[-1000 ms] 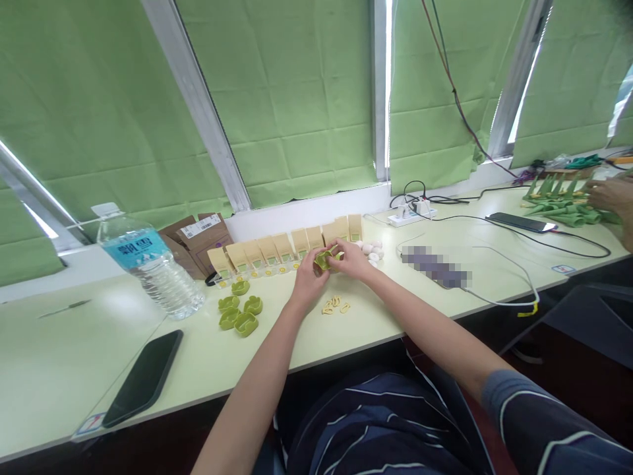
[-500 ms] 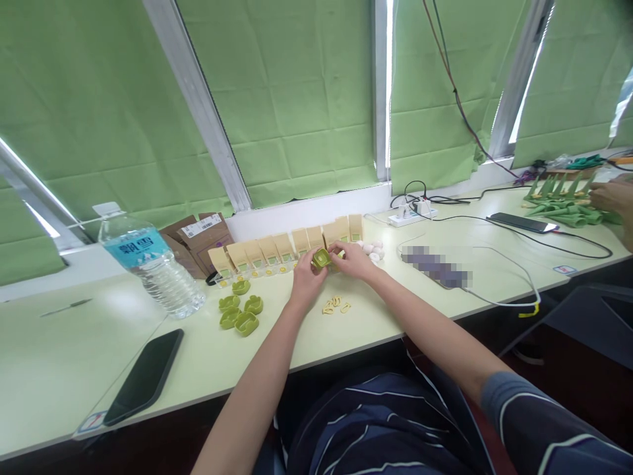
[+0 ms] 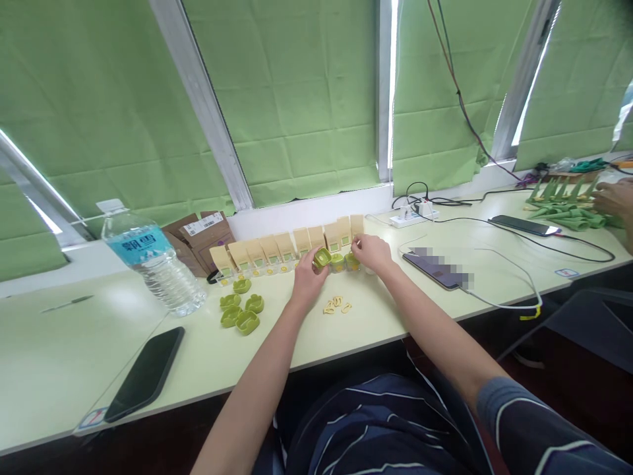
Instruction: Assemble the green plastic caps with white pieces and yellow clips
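My left hand (image 3: pixel 308 277) holds a small green cup-shaped piece (image 3: pixel 322 257), its hollow side toward me. Beside it stand clear little boxes with green tops (image 3: pixel 337 260), the last of a row with beige card flaps (image 3: pixel 287 244). My right hand (image 3: pixel 373 253) is at the row's right end, fingers curled together over the spot of the pale pink balls; what it grips is hidden. On the table in front of my hands lie several small yellow pieces (image 3: pixel 337 302). Several more green cup-shaped pieces (image 3: pixel 247 322) sit to the left.
A large water bottle (image 3: pixel 153 257) and a cardboard box (image 3: pixel 200 241) stand at the left. A dark phone (image 3: pixel 146 374) lies near the front edge. On the right are a cabled phone (image 3: pixel 432 269), a power strip (image 3: pixel 414 216) and another person's hand (image 3: pixel 616 201) by green items.
My right hand has left the green piece and moved right to the pale pink balls, covering them. My left hand still holds the green piece. Green-topped boxes now show between my hands.
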### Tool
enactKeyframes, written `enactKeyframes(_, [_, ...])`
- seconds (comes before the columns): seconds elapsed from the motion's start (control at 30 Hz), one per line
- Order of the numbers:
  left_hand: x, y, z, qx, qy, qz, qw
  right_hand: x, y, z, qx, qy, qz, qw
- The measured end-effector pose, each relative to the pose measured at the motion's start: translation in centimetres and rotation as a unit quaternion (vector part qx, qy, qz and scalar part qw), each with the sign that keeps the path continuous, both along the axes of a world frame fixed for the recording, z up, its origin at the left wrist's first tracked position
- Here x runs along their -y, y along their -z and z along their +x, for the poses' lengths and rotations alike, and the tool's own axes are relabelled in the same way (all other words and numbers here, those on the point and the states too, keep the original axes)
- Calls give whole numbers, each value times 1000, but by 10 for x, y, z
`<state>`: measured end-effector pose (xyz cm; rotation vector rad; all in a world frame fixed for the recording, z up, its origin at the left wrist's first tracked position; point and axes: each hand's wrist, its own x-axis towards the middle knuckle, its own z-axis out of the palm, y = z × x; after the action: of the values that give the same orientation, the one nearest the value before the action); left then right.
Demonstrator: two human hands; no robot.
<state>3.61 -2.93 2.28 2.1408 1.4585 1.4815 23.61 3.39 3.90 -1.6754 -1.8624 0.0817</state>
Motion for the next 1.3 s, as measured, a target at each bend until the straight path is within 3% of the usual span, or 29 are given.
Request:
enactKeyframes(0.57, [1,1,0,0,-2,-11,1000,-16,13,33,-17,78,-104,991])
enactKeyframes(0.93, [2,-1,1,-3,-7,-11,1000,-23,17,41,-50,88,-160,982])
enactKeyframes(1.3, [-2,2,-1,-2,-12,-4,1000,-37,31,53,-29,55,-119,991])
